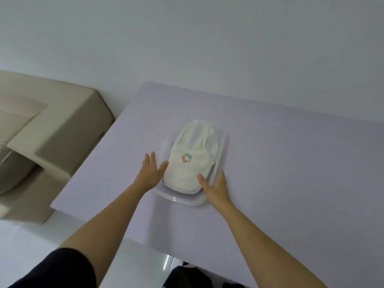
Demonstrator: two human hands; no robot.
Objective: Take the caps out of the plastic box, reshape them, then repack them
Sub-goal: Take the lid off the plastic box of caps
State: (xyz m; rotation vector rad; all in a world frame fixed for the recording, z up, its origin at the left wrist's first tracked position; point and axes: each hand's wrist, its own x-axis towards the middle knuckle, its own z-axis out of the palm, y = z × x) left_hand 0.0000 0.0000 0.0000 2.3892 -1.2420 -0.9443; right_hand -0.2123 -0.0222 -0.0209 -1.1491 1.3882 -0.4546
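Note:
A clear plastic box (182, 199) stands in the middle of the pale lilac table (280, 173). Inside it lies a white cap (191, 163) with a small multicoloured logo on its front; whether more caps lie beneath is hidden. My left hand (151, 169) rests at the box's left side, fingers spread, thumb touching the cap's edge. My right hand (216, 188) lies on the near right corner of the box, fingers apart, thumb against the cap. Neither hand grips anything.
A beige sofa (52, 129) stands to the left of the table, close to its left edge. A plain white wall runs behind the table. Glossy white floor shows below the near table edge.

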